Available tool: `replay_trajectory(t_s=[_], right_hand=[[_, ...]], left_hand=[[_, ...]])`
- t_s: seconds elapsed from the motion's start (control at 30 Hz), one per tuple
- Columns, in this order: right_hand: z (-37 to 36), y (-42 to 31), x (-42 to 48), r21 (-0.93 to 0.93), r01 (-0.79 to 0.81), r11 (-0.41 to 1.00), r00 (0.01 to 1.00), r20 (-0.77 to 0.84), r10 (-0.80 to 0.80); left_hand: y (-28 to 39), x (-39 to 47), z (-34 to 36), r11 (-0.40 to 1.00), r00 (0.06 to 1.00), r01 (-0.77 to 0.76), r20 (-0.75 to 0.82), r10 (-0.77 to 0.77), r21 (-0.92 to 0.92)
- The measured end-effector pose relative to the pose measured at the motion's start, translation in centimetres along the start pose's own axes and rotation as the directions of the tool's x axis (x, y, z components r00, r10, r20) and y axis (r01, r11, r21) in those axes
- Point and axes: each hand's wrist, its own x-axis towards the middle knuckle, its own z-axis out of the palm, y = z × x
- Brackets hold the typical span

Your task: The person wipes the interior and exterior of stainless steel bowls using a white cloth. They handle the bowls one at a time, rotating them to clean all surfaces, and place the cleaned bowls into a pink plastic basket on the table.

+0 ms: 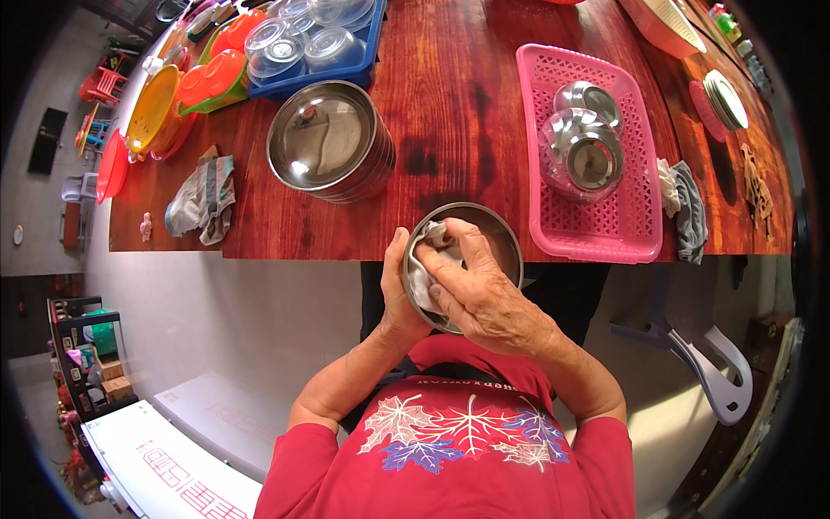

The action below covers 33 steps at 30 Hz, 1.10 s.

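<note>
My left hand (397,289) grips the outside of a stainless steel bowl (508,245) at its left rim, holding it at the front edge of the table. Inside the bowl my right hand (483,285) presses a light-coloured cloth (421,279) against the left inner wall. The fingers of that hand are bent around the cloth, and part of the bowl's bottom is hidden beneath them. Just beyond, to the left, stands a stack of steel bowls (324,139). A pink perforated plastic basket (541,220) on the right holds several shiny metal bowls (587,152).
A blue tray (369,58) of clear plastic bowls stands at the back left, beside orange bowls (217,74) and a yellow colander (152,110). Crumpled cloths (204,198) lie at the left; a grey cloth (689,214) hangs over the right front edge. White plates (725,100) are far right.
</note>
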Motion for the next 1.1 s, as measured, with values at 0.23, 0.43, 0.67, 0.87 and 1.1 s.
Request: replay_trajectory(t_s=[0.23, 0.43, 0.67, 0.87, 1.1], right_hand=[[-1.0, 0.3, -0.3, 0.274, 0.048, 0.96, 0.99, 0.112, -0.081], [0.2, 0.3, 0.8, -0.24, 0.253, 0.937, 0.942, -0.16, -0.295], [-1.1, 1.0, 1.7, -0.692, 0.17, 0.701, 0.923, -0.138, -0.36], [-2.0, 0.9, 0.4, -0.66, 0.057, 0.749, 0.98, -0.108, -0.169], [-1.6, 1.1, -1.6, -0.672, 0.05, 0.739, 0.998, 0.009, -0.059]], left_hand=[[0.1, -0.3, -0.3, 0.999, 0.983, -0.054, 0.177, 0.053, 0.001], [-0.1, -0.1, 0.1, 0.997, 0.977, -0.065, 0.201, 0.072, -0.041], [-0.2, 0.1, -0.9, 0.993, 0.956, -0.062, 0.281, 0.089, -0.102], [-0.2, 0.4, -0.2, 0.992, 0.959, -0.028, 0.277, 0.061, -0.121], [-0.7, 0.7, -1.2, 0.993, 0.984, -0.093, 0.158, 0.08, 0.076]])
